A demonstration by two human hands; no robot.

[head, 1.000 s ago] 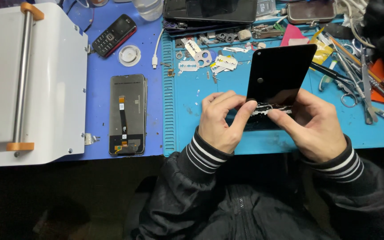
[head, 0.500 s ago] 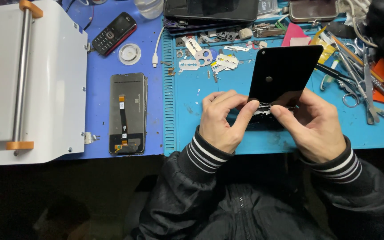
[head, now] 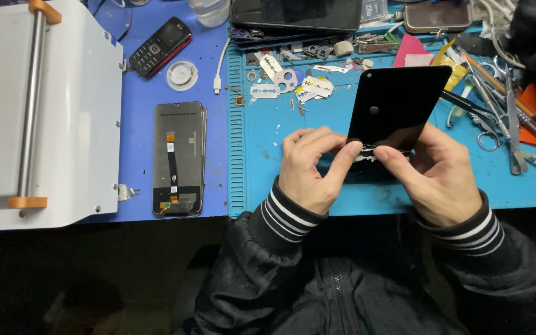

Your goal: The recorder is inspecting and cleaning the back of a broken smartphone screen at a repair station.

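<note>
Both hands, L (head: 308,170) & R (head: 432,170), grip closed on black phone panel (head: 395,108), tilted above blue bench mat (head: 317,124)

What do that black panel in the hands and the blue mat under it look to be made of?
The black panel looks like glossy glass or hard plastic: smooth, with faint reflections and a small round hole. The blue mat seems to be soft matte silicone or rubber, judging by its moulded ribs along the left edge. Both hands grip the panel's lower edge.
</note>
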